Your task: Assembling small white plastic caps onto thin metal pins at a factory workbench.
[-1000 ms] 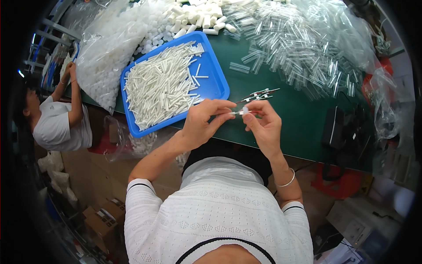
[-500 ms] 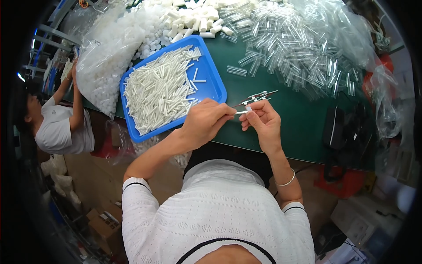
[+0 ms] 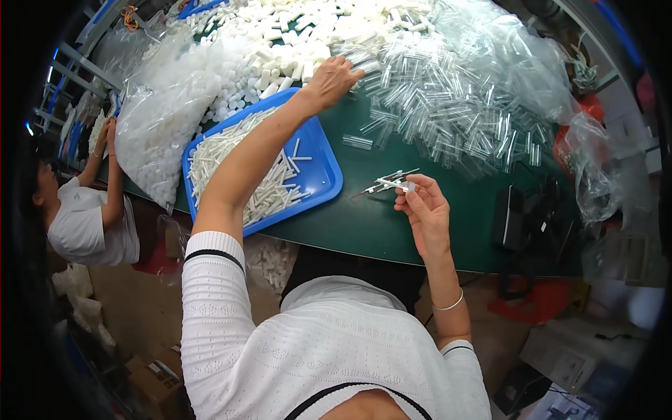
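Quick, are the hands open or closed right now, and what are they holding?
Left hand: curled near the clear tubes; can't tell if it's holding anything.
Right hand: closed, pinching a small white piece.

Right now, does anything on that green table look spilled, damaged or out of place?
Nothing looks plainly damaged. A few white sticks lie apart from the heap in the blue tray, and some clear tubes sit beside their big pile on the tabletop, seemingly loose rather than spilled.
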Tool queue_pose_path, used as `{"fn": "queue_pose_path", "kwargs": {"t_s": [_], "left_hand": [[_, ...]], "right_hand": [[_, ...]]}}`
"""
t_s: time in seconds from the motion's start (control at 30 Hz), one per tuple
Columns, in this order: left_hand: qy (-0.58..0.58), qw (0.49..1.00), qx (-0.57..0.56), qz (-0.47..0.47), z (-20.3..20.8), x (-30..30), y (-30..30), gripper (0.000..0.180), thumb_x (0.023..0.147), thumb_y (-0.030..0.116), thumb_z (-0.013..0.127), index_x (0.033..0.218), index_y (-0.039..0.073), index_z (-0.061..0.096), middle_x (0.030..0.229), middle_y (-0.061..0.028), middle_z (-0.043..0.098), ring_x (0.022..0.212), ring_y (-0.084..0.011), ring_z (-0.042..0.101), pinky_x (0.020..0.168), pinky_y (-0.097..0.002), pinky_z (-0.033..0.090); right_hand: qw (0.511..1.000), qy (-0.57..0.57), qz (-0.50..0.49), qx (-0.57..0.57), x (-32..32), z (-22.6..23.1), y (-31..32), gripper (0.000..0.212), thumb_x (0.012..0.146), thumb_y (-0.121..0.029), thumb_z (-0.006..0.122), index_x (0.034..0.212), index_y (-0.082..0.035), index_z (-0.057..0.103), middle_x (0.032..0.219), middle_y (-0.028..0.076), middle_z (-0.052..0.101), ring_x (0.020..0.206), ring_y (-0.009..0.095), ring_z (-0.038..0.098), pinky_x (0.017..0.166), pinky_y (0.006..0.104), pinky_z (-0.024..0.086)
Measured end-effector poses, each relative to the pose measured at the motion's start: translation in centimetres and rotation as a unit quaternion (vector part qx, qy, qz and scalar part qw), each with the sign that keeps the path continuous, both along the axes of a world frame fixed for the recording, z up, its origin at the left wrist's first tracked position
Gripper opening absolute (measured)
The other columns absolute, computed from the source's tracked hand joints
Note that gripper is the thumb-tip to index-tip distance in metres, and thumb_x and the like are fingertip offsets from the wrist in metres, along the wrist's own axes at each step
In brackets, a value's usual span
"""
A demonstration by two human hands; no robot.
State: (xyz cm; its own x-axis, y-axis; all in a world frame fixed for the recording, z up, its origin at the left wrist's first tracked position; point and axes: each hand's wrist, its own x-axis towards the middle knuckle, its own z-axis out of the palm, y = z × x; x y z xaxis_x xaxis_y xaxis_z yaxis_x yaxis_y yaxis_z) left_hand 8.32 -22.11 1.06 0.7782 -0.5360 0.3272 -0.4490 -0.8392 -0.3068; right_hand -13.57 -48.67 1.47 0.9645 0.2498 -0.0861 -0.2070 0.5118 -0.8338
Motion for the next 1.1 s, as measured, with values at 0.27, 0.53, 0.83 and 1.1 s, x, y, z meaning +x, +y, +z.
{"fn": "queue_pose_path", "kwargs": {"t_s": [0.27,0.53,0.83,1.1], "left_hand": [[0.002,0.997,0.033,-0.067,-1.8,0.3,2.0,0.022,0.083,0.013,0.056,0.104,0.016,0.06,0.09,-0.0075,0.056,0.092,-0.0234,0.059,0.077,-0.035,0.049],[0.415,0.712,-0.563,-0.058,4.7,-16.8,-4.2,0.023,0.095,0.02,0.057,0.112,0.004,0.056,0.078,-0.0064,0.067,0.068,-0.0127,0.062,0.06,-0.0292,0.049],[0.369,0.596,-0.714,-0.012,1.9,-25.6,-5.3,0.028,0.087,0.006,0.067,0.108,0.001,0.048,0.092,-0.0081,0.064,0.081,-0.0091,0.058,0.065,-0.0244,0.046],[0.173,0.852,-0.489,-0.074,2.7,-27.1,-5.2,0.033,0.077,-0.005,0.07,0.108,0.001,0.06,0.091,-0.014,0.063,0.075,-0.0244,0.063,0.064,-0.0312,0.05]], "right_hand": [[0.999,0.001,0.036,0.014,-0.1,0.3,1.4,0.025,0.091,-0.009,0.063,0.114,-0.002,0.058,0.096,0.008,0.064,0.083,0.012,0.062,0.075,0.0263,0.053],[0.998,-0.055,-0.023,0.031,0.4,1.3,0.4,0.023,0.093,-0.013,0.062,0.112,0.0,0.061,0.122,0.015,0.058,0.077,0.01,0.062,0.062,0.0217,0.053],[0.996,-0.022,0.07,0.052,-2.0,0.8,3.5,0.025,0.095,-0.015,0.059,0.113,0.001,0.056,0.11,0.016,0.064,0.081,0.017,0.068,0.069,0.0263,0.058],[0.993,0.044,0.069,0.081,-2.5,0.1,2.7,0.026,0.096,-0.016,0.056,0.114,0.003,0.055,0.113,0.019,0.064,0.086,0.02,0.069,0.074,0.0277,0.059]]}}
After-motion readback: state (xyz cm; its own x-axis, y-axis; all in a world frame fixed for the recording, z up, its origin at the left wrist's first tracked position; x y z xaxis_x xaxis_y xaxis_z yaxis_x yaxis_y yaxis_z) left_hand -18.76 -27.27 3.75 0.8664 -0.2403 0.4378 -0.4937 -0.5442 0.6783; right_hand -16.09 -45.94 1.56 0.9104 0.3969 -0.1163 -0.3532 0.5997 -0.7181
